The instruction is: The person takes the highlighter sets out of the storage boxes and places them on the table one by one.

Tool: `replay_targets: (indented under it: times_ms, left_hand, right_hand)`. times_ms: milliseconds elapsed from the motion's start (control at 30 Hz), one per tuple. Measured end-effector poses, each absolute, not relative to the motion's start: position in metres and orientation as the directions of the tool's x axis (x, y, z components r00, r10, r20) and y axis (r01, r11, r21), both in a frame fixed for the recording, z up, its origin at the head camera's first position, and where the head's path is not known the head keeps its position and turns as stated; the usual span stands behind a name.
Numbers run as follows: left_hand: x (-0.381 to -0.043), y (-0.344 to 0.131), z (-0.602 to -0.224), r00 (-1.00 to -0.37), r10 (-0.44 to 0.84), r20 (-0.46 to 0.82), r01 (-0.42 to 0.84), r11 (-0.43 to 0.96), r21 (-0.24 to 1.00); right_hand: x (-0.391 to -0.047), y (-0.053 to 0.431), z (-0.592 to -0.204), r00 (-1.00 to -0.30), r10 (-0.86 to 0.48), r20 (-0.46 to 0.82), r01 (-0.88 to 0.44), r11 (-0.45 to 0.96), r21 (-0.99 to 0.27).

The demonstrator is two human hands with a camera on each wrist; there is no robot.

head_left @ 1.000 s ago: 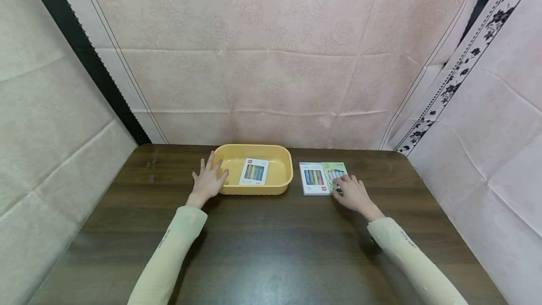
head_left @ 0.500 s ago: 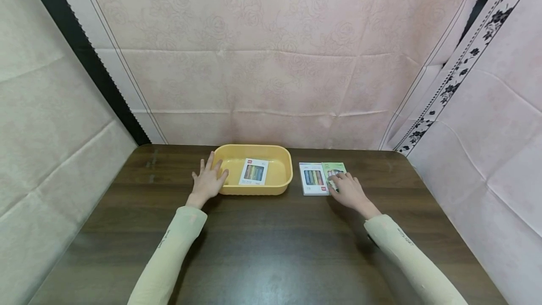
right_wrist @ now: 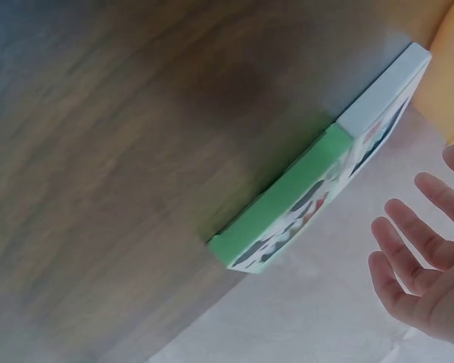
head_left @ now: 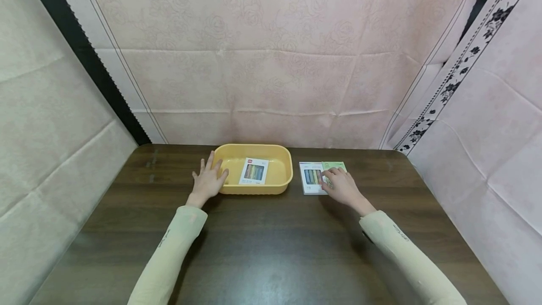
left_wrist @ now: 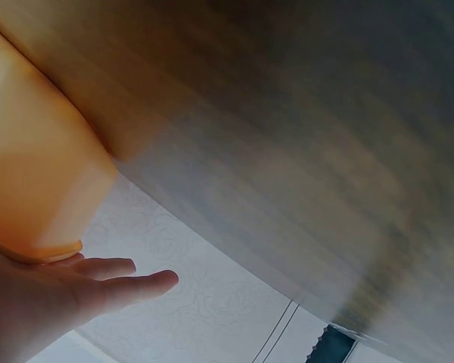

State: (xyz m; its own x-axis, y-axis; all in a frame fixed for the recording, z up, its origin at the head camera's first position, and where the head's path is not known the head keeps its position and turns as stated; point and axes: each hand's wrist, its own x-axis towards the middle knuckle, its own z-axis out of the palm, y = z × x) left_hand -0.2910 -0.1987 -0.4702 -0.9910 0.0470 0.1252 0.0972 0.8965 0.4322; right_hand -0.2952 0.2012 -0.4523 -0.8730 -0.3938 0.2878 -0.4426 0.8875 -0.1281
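Observation:
My left hand (head_left: 206,181) rests with spread fingers on the left rim of a yellow plastic basin (head_left: 280,178); in the left wrist view its fingers (left_wrist: 140,286) lie along the basin's edge. Inside the basin lies a flat white box (head_left: 254,172) with a picture of coloured sticks. To its right, a similar white box (head_left: 311,186) and a green box (head_left: 332,165) lie side by side on the table. Over these two hovers my right hand (head_left: 344,187), fingers loosely bent, partly covering the green box. In the right wrist view, the right fingers (right_wrist: 408,261) are apart from the green box (right_wrist: 287,204).
The dark wooden table (head_left: 262,248) runs back to a pale patterned cloth (head_left: 271,84) hung behind it. More cloth hangs at both sides. The basin stands near the table's back edge, left of the two boxes.
My right hand has shifted left, from the green box's right side toward the white box beside it. The left hand, basin and boxes have stayed put.

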Motion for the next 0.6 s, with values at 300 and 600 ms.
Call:
replay_targets:
  times_ms: [300,600]
  left_hand:
    - [-0.291,-0.199,-0.470,-0.992,0.051,0.119,0.098,0.894,0.437]
    - [-0.292,-0.199,-0.471,-0.993,0.049,0.103,0.090,0.896,0.435]
  right_hand:
    - [-0.297,0.188,-0.445,-0.797,-0.446,0.407,-0.529,0.841,-0.115]
    - [-0.300,0.176,-0.440,-0.810,-0.440,0.387,-0.524,0.840,-0.143]
